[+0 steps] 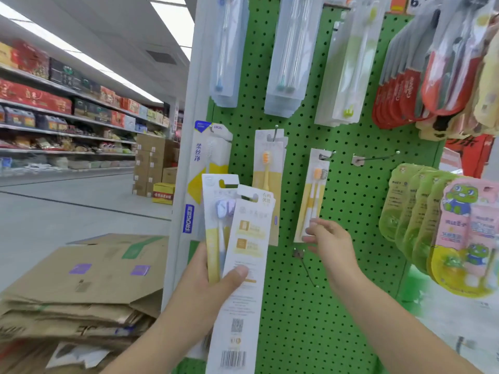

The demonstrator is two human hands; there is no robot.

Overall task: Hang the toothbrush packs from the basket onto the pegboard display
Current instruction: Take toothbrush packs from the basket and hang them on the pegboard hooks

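My left hand (213, 282) grips two white-and-yellow toothbrush packs (243, 238) upright in front of the green pegboard (356, 211); one shows its printed back with a barcode, the other a purple-headed brush. My right hand (328, 244) pinches the lower end of a yellow toothbrush pack (313, 195) that hangs from a peg. Left of it another yellow pack (268, 171) hangs on its own hook. An empty peg (378, 158) sticks out to the right, and a second empty hook (305, 265) sits below my right hand. The basket is not in view.
Clear and red toothbrush packs (286, 55) hang along the top rows; green frog children's packs (442, 228) hang at the right. A stack of flattened cardboard boxes (81, 292) lies at the lower left. The aisle floor and stocked shelves (67, 109) stretch away on the left.
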